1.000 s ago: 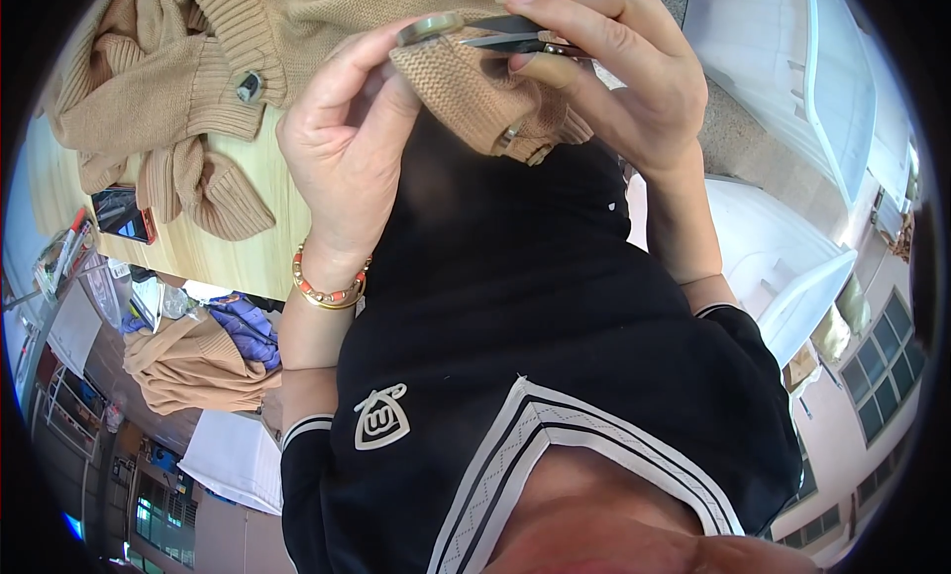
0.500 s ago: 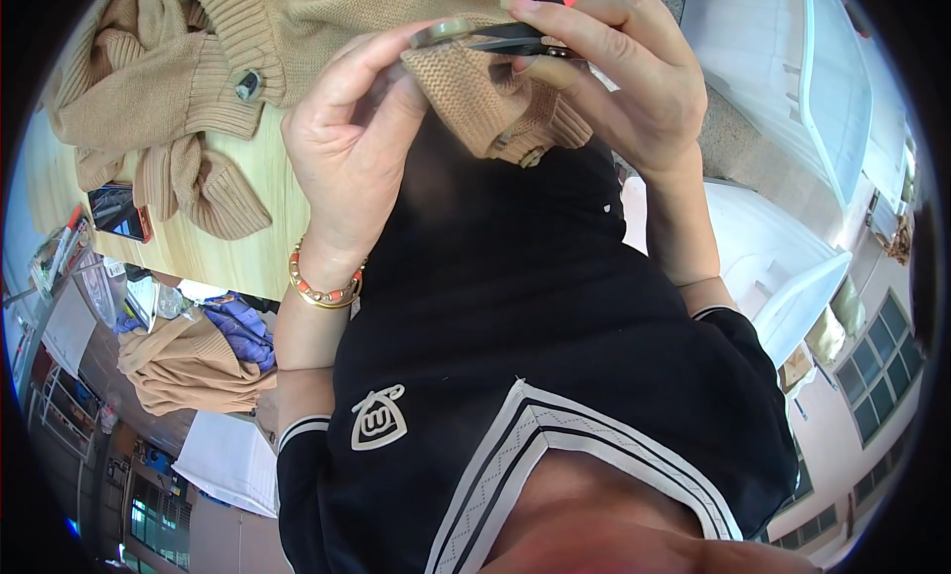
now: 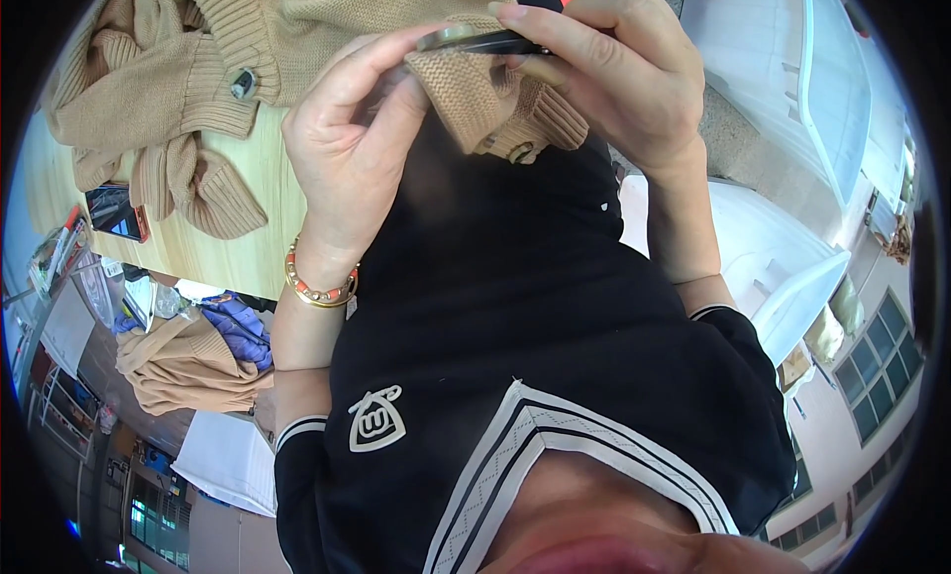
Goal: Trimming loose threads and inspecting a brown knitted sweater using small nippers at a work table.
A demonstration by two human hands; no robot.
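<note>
The left hand (image 3: 352, 138) is raised near the top of the view, its thumb and forefinger pinching a folded edge of the tan sweater (image 3: 451, 94), with a greenish round button (image 3: 451, 36) upright at the forefinger's tip. The right hand (image 3: 634, 79) is across from it, its fingers and thumb closed around small black scissors (image 3: 500, 44). The blades point left, look nearly together, and lie just by the base of the button; it is hard to tell whether they touch a thread there. Another button (image 3: 521, 153) sits lower on the held part, above the dark shirt (image 3: 515, 267).

More of the sweater lies over the wooden table (image 3: 263, 203) at the upper left, one dark button (image 3: 243, 84) showing on its ribbing. A phone (image 3: 117, 213) rests beside a ribbed cuff (image 3: 223, 203). Beyond the table are a tan knit heap (image 3: 183, 371) and purple cloth (image 3: 238, 326); white tubs (image 3: 768, 69) stand at the right.
</note>
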